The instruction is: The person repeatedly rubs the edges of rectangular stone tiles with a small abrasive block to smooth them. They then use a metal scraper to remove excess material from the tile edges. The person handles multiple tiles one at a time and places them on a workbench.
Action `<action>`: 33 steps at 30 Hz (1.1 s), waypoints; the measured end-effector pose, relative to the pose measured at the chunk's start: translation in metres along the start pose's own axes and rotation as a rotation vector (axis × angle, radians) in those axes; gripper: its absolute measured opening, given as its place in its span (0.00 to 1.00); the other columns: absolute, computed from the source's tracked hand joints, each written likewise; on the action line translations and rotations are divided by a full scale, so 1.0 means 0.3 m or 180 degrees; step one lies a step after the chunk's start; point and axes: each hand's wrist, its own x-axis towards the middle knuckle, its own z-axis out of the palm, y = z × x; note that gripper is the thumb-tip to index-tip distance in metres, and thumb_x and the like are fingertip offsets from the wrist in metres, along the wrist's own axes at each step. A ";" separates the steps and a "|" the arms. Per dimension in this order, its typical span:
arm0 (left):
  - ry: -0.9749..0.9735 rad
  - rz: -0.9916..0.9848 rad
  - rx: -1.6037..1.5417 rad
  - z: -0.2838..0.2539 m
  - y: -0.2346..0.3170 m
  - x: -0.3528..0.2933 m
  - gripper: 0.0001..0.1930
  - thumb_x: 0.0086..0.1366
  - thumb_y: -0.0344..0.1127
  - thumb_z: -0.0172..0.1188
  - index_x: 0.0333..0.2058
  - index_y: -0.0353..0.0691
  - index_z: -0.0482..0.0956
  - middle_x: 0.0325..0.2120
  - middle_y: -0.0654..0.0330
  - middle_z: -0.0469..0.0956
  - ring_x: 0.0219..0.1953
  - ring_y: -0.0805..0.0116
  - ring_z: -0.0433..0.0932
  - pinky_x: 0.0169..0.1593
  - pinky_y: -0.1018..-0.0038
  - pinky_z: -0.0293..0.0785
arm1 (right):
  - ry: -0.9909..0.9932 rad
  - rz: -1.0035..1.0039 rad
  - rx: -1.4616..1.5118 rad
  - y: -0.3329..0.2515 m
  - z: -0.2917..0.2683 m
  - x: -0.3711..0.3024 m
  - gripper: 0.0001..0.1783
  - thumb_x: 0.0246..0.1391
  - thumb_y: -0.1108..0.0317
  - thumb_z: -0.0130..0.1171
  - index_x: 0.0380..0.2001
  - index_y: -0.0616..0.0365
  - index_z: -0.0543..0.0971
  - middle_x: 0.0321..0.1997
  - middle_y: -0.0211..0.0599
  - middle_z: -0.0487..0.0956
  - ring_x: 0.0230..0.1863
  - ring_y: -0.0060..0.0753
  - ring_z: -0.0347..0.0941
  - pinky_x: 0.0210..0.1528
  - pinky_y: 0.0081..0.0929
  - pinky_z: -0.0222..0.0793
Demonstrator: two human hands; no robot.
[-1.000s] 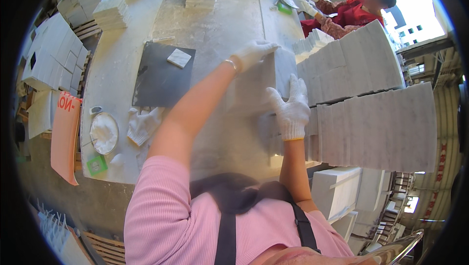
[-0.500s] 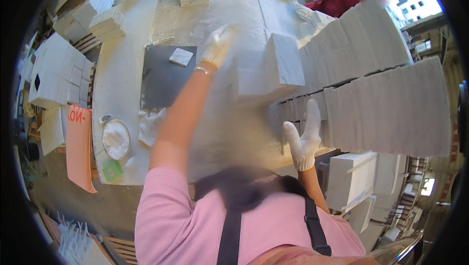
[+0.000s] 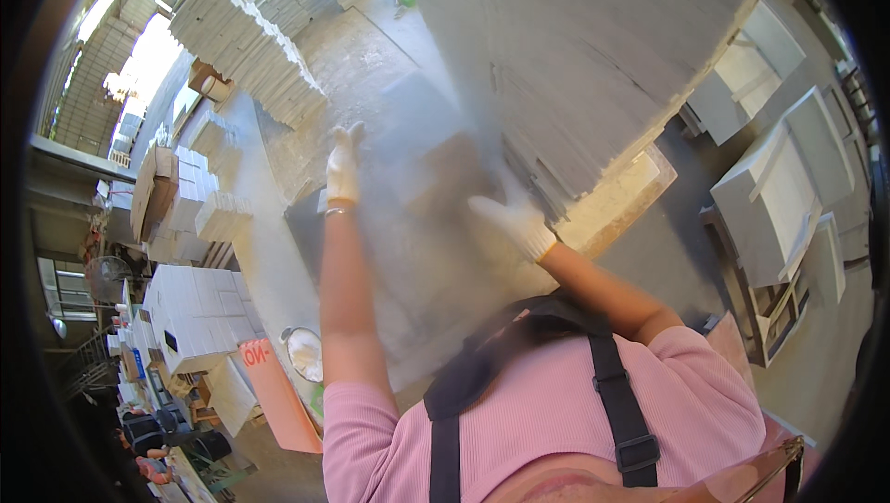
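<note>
My left hand point(image 3: 343, 165), in a white knitted glove, reaches out over the dusty table point(image 3: 389, 290) with its fingers stretched and nothing visible in them. Below its wrist lies a dark square panel point(image 3: 304, 229), with a corner of a small pale tile point(image 3: 322, 199) showing beside the wrist. To the right, my right hand point(image 3: 514, 220) wears the same kind of glove, thumb apart from the fingers. Its fingertips are smeared near the large stack of grey slabs point(image 3: 603, 49); I cannot tell whether they touch it. A hazy patch hides the table between my hands.
Thin pale slabs point(image 3: 246, 44) stand stacked at the table's far left. White boxes point(image 3: 199, 313) and an orange sheet point(image 3: 278, 401) are on the left. A round white container point(image 3: 304, 355) sits by my left elbow. White crates point(image 3: 779, 197) stand at right.
The whole view has turned and tilted, and the large slab stack now looms closer on the right. My right hand now points toward the left hand's side, with its fingers beside the stack.
</note>
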 end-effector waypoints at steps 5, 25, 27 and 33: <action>-0.0648 0.0054 0.0441 0.015 -0.067 0.113 0.28 0.69 0.36 0.59 0.66 0.33 0.70 0.63 0.51 0.74 0.64 0.64 0.72 0.67 0.69 0.65 | 0.0255 0.0085 0.0132 -0.002 0.045 0.066 0.43 0.55 0.57 0.67 0.70 0.59 0.63 0.66 0.51 0.73 0.67 0.47 0.69 0.67 0.38 0.64; 0.0011 0.1162 0.1762 0.095 -0.118 0.049 0.19 0.68 0.39 0.62 0.56 0.41 0.81 0.58 0.53 0.78 0.63 0.59 0.73 0.66 0.67 0.67 | 0.1151 0.0298 0.0034 -0.065 0.076 0.311 0.35 0.72 0.42 0.44 0.59 0.65 0.76 0.56 0.38 0.81 0.53 0.35 0.77 0.56 0.31 0.70; 0.0031 0.1219 0.1808 0.120 -0.118 0.036 0.20 0.67 0.40 0.62 0.56 0.39 0.81 0.57 0.52 0.79 0.63 0.58 0.72 0.66 0.66 0.66 | 0.0770 0.0500 -0.0205 -0.025 0.062 0.355 0.38 0.71 0.40 0.44 0.62 0.67 0.73 0.61 0.39 0.78 0.56 0.37 0.76 0.56 0.30 0.71; 0.0175 0.1372 0.2086 0.174 -0.095 0.017 0.21 0.63 0.44 0.60 0.51 0.39 0.83 0.52 0.52 0.81 0.59 0.51 0.73 0.64 0.62 0.67 | 0.0111 0.1268 0.0998 0.098 0.028 0.449 0.39 0.72 0.39 0.43 0.65 0.67 0.70 0.65 0.40 0.75 0.60 0.38 0.74 0.59 0.31 0.71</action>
